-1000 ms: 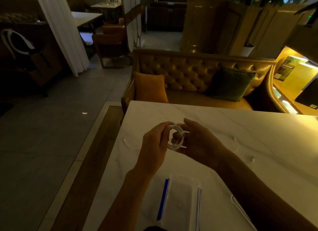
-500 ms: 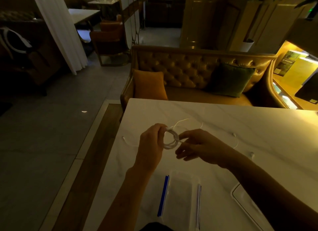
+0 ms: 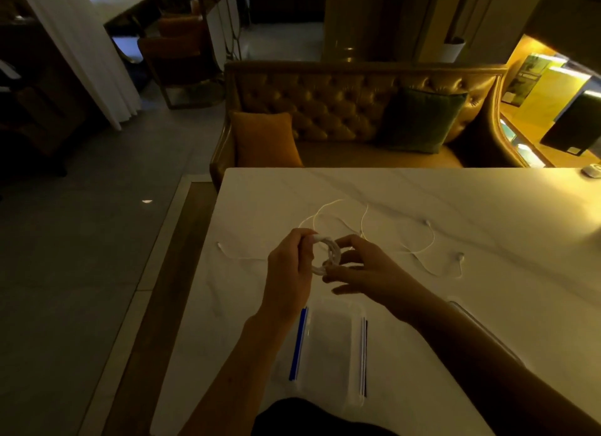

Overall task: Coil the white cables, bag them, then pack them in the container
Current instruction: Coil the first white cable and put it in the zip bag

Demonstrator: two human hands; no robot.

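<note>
The white cable (image 3: 327, 257) is wound into a small ring, held up just above the worktop (image 3: 487, 208) between both hands. The left hand (image 3: 287, 266) has its grip closed on the left side of the ring, with a white plug end poking out at the top by the fingertips. The right hand (image 3: 361, 270) pinches the ring's bottom right part with thumb and fingers. The cable looks very light, thin and bendy, so I think it will spring open if the grip lets go. It seems best to hold it where the loops cross, so they all stay pressed together. More loose cable (image 3: 419, 250) lies spread on the worktop behind the hands, with small earbud-like ends, and it is floppy and could tangle. A clear bag (image 3: 331, 348) with a blue strip lies flat near the person, just under the hands. A clear container (image 3: 481, 328) edge shows beside the right arm. The bag looks thin and slippery, so opening it may need both hands.
</note>
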